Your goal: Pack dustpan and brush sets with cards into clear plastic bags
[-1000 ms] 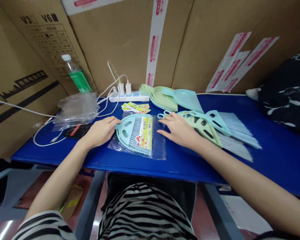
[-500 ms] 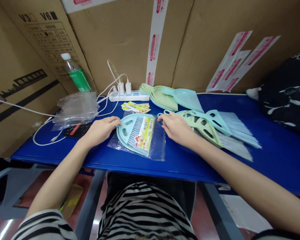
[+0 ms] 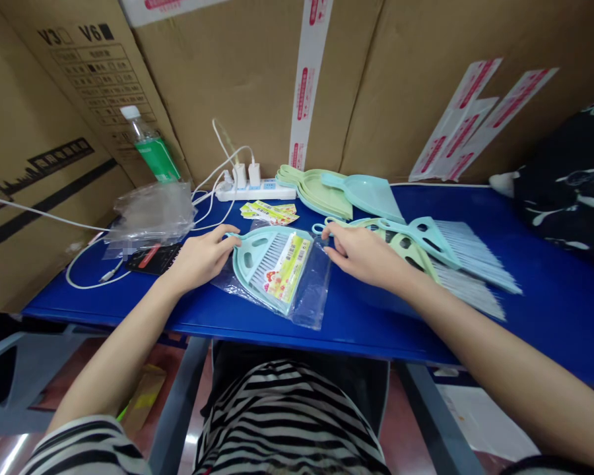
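A light-blue dustpan and brush set (image 3: 250,254) lies in a clear plastic bag (image 3: 309,300), with a yellow printed card (image 3: 288,267) on top. My left hand (image 3: 200,257) pinches the set's handle end at the bag's left side. To the right of the bag is my right hand (image 3: 359,254), its fingers loosely curled with a gap between thumb and forefinger, and nothing visible held. It hovers at the handle ends of loose brushes, among them a green brush (image 3: 416,257) and a blue brush (image 3: 440,244), and partly covers them.
Green dustpans (image 3: 317,188) and a blue dustpan (image 3: 369,194) are stacked at the back. Several yellow cards (image 3: 267,211) lie before a white power strip (image 3: 272,191). Clear bags (image 3: 151,214), a black phone-like item (image 3: 153,258) and a bottle (image 3: 153,152) are at left. Cardboard walls the back.
The bagged set has turned slightly clockwise, its lower right corner swinging toward me. My right hand has shifted a little right, away from the ring-shaped handle end. My left hand stays at the set's handle.
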Tool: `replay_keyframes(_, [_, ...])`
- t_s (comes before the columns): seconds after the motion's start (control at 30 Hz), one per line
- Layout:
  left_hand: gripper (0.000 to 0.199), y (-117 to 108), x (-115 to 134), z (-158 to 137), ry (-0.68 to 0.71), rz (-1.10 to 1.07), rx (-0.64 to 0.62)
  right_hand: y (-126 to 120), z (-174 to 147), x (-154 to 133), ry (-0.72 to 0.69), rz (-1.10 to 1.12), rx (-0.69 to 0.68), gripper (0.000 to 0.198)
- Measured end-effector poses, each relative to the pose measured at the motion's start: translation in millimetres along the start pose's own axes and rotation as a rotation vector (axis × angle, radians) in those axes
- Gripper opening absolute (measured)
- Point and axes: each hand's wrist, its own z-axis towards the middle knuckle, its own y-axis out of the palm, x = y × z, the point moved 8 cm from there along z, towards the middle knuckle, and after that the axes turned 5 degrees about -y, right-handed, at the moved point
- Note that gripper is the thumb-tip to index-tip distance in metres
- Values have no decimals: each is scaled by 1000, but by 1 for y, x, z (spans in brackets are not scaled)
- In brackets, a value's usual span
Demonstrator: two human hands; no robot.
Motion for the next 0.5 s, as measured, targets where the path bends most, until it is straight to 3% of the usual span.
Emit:
replay_keyframes(0.13, [32,-4,16,-4,157,-233,-21,-5,2,-1,-73,-43,137,27])
replay_keyframes(0.33, [30,-3,42,-12,394,-561,-125,9,7,-5,-98,-60,41,38])
replay_keyframes(0.5, [24,-1,41,-12,398,-575,-128,2,3,-6,-95,-49,4,46])
